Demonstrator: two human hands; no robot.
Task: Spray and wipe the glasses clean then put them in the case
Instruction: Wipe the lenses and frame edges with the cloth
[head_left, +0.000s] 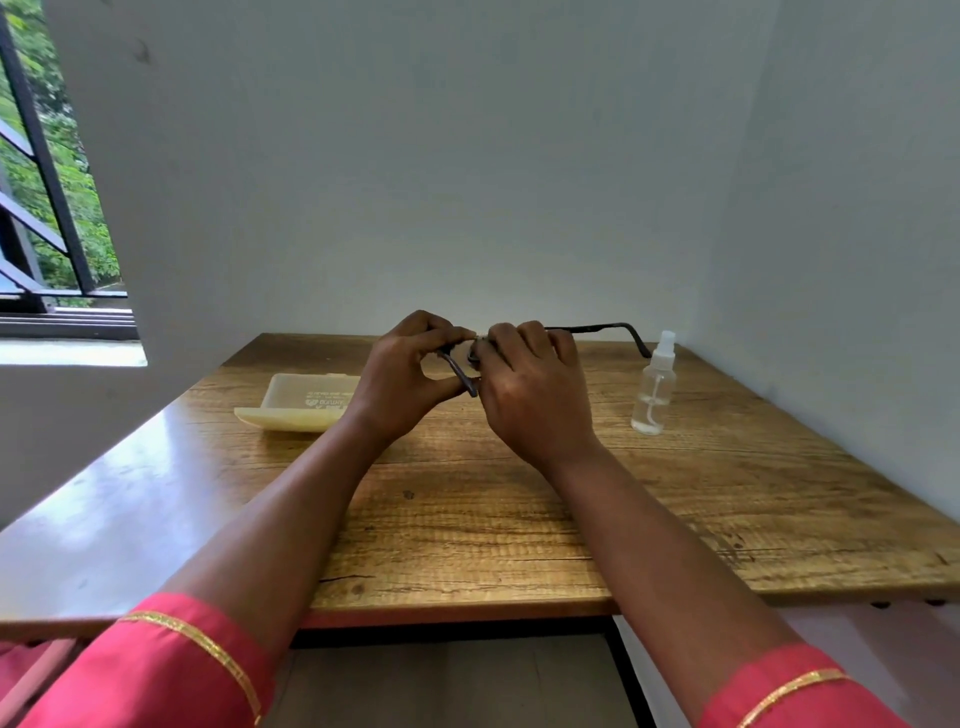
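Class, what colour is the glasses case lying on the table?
Pale cream-yellow, with faint white print on top; the case shows in the head view, the only view.

Both hands, left and right, hold dark glasses above the wooden table.

Wood table, white walls, barred window w/ greenery.
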